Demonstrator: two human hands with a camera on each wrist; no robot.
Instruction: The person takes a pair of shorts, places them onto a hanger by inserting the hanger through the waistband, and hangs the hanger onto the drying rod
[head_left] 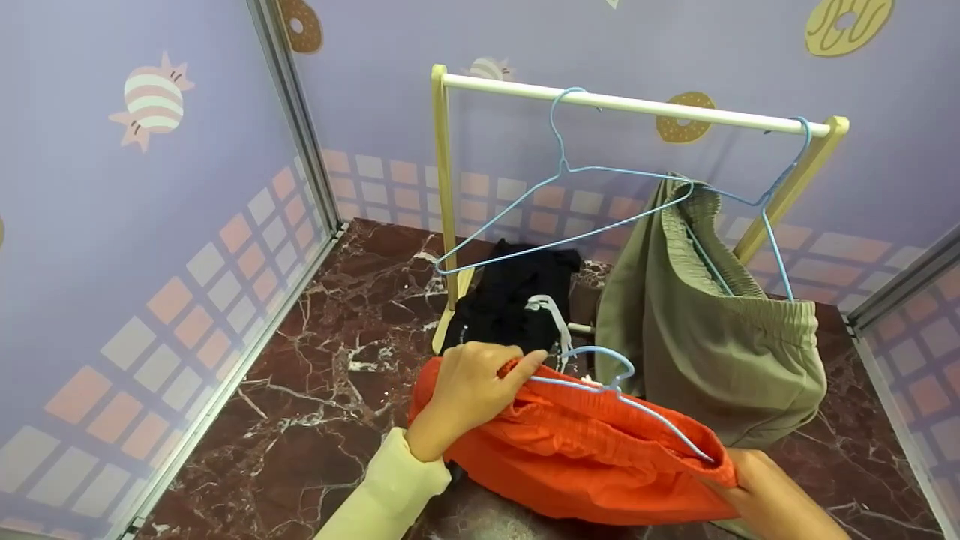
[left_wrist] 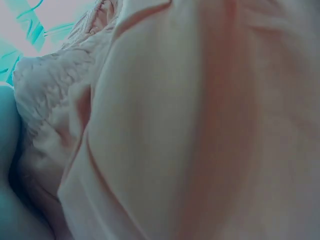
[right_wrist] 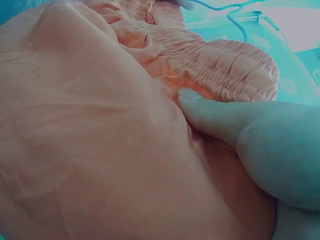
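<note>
Orange elastic-waist pants (head_left: 585,480) are held up in front of the rack, their leg length hidden. A blue wire hanger (head_left: 602,349) lies in the waistband opening, its hook standing above the edge. My left hand (head_left: 472,386) grips the waistband's left end with the hanger wire beside the thumb. At the opposite end my right hand (head_left: 765,487) holds the waistband, its fingers partly hidden by cloth. In the right wrist view the thumb (right_wrist: 210,114) presses the orange fabric below the gathered band. Pale-looking cloth (left_wrist: 150,125) fills most of the left wrist view.
Behind stands a rack with a white rail (head_left: 630,105) and wooden posts. An unloaded blue hanger (head_left: 562,169) hangs there; olive pants (head_left: 705,360) hang at the right. Black clothing (head_left: 517,292) with white cords lies on the dark marbled floor (head_left: 300,420). Patterned walls enclose the space.
</note>
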